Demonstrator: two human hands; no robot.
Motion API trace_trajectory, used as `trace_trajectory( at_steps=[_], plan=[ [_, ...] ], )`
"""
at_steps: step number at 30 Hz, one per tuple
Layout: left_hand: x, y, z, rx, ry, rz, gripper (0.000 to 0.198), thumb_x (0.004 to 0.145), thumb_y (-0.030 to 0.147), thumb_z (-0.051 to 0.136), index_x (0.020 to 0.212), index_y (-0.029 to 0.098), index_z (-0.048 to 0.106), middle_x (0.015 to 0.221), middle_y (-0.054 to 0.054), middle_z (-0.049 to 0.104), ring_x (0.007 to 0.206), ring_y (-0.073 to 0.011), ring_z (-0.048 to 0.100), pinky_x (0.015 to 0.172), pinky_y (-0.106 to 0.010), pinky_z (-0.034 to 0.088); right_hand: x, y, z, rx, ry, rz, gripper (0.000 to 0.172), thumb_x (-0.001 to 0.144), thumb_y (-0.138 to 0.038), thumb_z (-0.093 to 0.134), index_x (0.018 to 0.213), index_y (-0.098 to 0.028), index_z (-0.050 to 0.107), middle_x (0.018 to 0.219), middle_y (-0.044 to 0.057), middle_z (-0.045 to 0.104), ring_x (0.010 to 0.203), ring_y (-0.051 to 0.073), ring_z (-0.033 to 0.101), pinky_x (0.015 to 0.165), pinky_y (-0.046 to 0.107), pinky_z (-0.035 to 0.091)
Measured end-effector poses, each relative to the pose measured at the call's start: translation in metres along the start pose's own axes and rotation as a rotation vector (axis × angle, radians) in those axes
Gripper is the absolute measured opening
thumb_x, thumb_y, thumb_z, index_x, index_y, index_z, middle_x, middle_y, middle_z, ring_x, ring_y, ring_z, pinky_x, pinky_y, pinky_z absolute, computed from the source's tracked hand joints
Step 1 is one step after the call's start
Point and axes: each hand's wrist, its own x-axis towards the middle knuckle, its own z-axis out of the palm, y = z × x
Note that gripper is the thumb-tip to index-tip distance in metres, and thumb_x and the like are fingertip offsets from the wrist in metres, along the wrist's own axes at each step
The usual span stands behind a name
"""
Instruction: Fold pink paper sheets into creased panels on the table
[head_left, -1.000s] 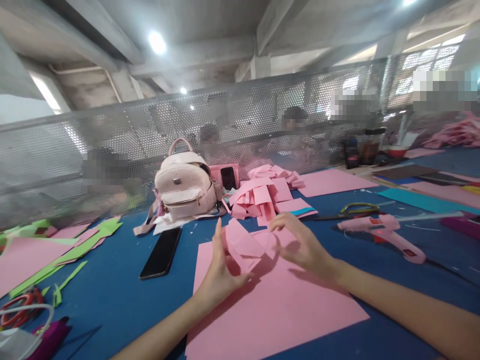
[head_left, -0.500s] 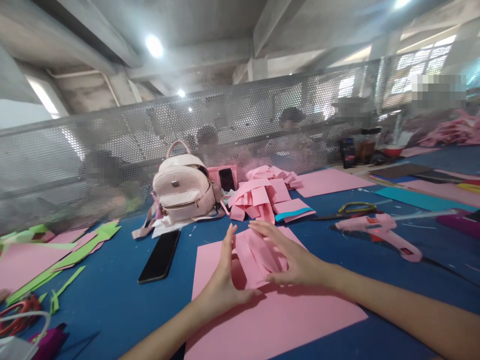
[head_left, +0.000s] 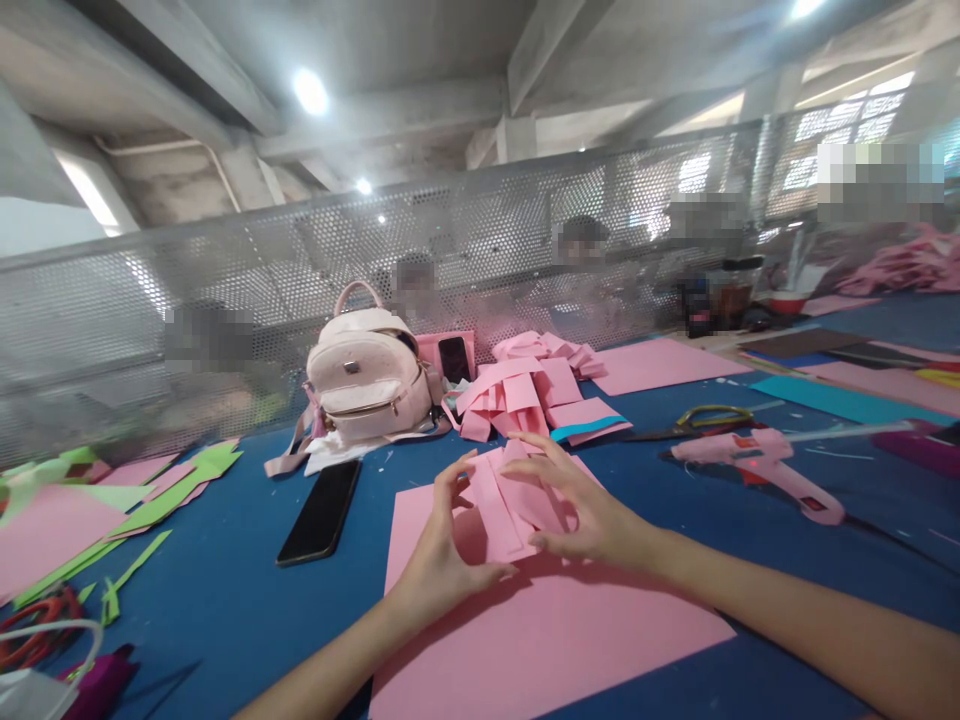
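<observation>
A folded pink paper piece (head_left: 504, 500) with several pleats is held between both hands above a large pink sheet (head_left: 547, 630) on the blue table. My left hand (head_left: 439, 555) cups its left side, fingers curled over the top edge and thumb under the lower corner. My right hand (head_left: 581, 505) grips its right side, fingers laid over the pleats. Part of the paper is hidden behind my right fingers.
A black phone (head_left: 320, 512) lies left of the sheet. Behind stand a pale pink backpack (head_left: 367, 375) and a pile of folded pink papers (head_left: 525, 395). A pink glue gun (head_left: 757, 465) and scissors (head_left: 705, 418) lie right. Green paper scraps (head_left: 142, 510) lie left. People sit behind a mesh screen (head_left: 225, 300).
The paper was unfolded and re-gathered into pleats. My left fingers, stretched upright half a second ago, now curl over the paper's top edge; my right hand stays on the pleats.
</observation>
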Motion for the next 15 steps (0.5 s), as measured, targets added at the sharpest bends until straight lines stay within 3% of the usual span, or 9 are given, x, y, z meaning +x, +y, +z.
trace_trajectory(
  at_steps=[5,9,15],
  plan=[
    [-0.0030,-0.0004,-0.0015,-0.010,-0.008,-0.001,0.076,0.073,0.026,0.082,0.133,0.031,0.035,0.150,-0.010,0.029,0.134,-0.0305,0.039,0.112,-0.046,0.034,-0.0009,-0.0024,0.0003,0.052,0.050,0.037,0.063,0.084,-0.057,0.067,0.137,-0.026,0.054,0.157,0.013,0.031,0.150,0.039,0.009,0.118,0.059,0.020],
    [-0.0034,0.0047,-0.0029,-0.017,-0.013,0.050,0.062,0.077,0.026,0.079,0.126,0.030,0.041,0.155,-0.010,0.023,0.142,-0.0321,0.029,0.111,-0.045,0.034,-0.0004,-0.0053,-0.0003,0.105,0.068,0.050,0.061,0.086,-0.057,0.065,0.138,-0.029,0.052,0.159,0.010,0.030,0.150,0.036,0.014,0.119,0.056,0.019],
    [-0.0036,0.0062,-0.0037,0.052,-0.010,0.147,0.060,0.080,0.028,0.078,0.128,0.032,0.043,0.152,-0.009,0.028,0.148,-0.0327,0.014,0.112,-0.048,0.034,-0.0004,-0.0053,0.0013,0.149,0.086,0.066,0.061,0.085,-0.059,0.065,0.138,-0.030,0.052,0.160,0.009,0.028,0.151,0.034,0.015,0.119,0.055,0.021]
  ],
)
